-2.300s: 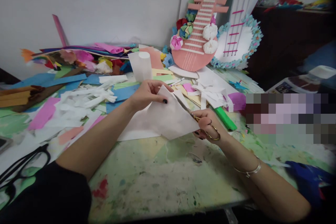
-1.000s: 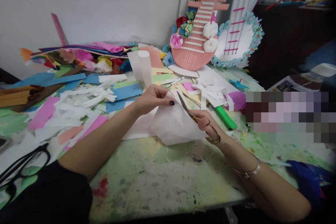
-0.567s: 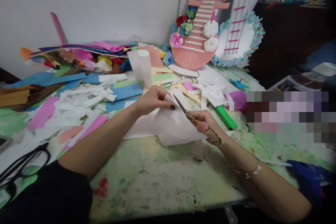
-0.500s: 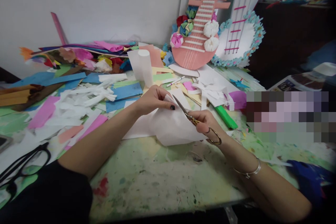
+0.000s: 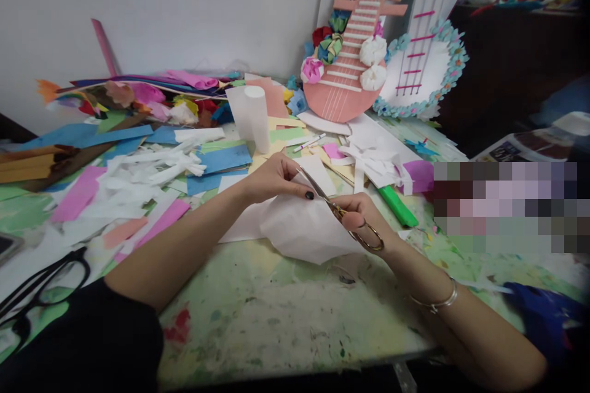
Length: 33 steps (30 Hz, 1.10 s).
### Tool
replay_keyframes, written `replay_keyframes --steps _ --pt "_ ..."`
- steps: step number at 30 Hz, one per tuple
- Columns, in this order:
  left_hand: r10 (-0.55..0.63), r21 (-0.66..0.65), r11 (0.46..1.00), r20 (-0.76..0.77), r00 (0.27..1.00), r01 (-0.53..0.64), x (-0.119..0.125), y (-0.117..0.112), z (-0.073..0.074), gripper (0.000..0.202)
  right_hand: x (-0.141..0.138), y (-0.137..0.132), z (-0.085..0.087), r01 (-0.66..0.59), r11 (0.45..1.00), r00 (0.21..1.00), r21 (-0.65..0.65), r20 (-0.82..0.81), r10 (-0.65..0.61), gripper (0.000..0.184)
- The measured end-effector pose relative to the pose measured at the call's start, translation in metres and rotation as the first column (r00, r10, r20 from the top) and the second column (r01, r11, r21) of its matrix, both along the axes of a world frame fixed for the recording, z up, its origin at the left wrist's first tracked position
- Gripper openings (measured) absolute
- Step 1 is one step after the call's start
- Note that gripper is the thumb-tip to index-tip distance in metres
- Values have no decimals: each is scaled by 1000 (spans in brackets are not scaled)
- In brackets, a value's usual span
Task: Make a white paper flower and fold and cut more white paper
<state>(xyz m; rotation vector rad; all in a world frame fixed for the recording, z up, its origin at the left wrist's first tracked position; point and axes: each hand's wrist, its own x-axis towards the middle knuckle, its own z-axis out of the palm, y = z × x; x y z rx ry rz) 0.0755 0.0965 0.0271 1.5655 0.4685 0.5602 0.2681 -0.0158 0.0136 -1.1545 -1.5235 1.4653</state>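
A sheet of thin white paper [image 5: 304, 230] hangs pinched in my left hand [image 5: 276, 179], its thumb with a dark nail on top. My right hand [image 5: 362, 215] grips a pair of scissors [image 5: 338, 212] with gold-coloured handles. The scissor blades lie across the upper edge of the paper, close to my left thumb, and look nearly closed. Whether my right fingers also touch the paper is hidden. More white paper [image 5: 242, 224] lies flat on the table under my left forearm.
A white paper roll [image 5: 257, 120] stands behind my hands. White paper strips [image 5: 152, 166] and coloured pieces spread over the left side. Paper-decorated instruments [image 5: 343, 92] lean at the wall. Black glasses [image 5: 59, 276] lie front left; a green roll [image 5: 399, 206] lies right of my hand.
The scissor blades have closed together on the paper, and their handles have come nearer each other. The paper's lower edge has sunk slightly. My left hand stays pinched on it.
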Motion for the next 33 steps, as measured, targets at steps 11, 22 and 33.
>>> replay_keyframes --steps 11,22,33 --pt "40 38 999 -71 997 -37 2 -1 -7 25 -8 1 10 73 996 994 -43 -76 -76 65" --pt "63 5 998 -103 993 -63 1 2 -6 20 10 16 -4 403 907 907 125 -186 -377 39" --pt "55 103 994 -85 995 -46 0 -2 5 55 35 27 0 516 752 759 409 188 -623 37"
